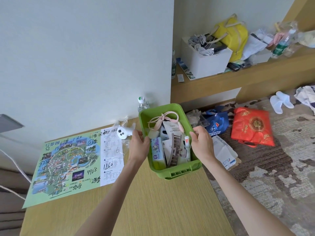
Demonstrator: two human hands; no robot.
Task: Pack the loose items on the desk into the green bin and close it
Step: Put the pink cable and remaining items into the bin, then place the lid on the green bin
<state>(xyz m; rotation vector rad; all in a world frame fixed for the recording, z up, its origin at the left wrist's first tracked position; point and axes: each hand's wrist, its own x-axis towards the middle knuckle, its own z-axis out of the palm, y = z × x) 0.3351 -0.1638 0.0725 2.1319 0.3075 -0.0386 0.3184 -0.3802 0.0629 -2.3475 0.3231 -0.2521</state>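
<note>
The green bin [177,172] stands without a lid at the desk's right edge. It holds a pink cable [162,119], a brown hair claw [175,151], a tissue pack [157,150], paper packets and a white tube. My left hand [139,144] grips the bin's left rim. My right hand [202,142] grips its right rim. A white controller [123,132] lies on clear plastic on the desk, just left of my left hand. No lid is in view.
A large green map sheet [68,164] covers the desk's left part. A water bottle [142,103] stands behind the bin by the wall. Bags and papers litter the carpet to the right, a red bag [252,126] among them.
</note>
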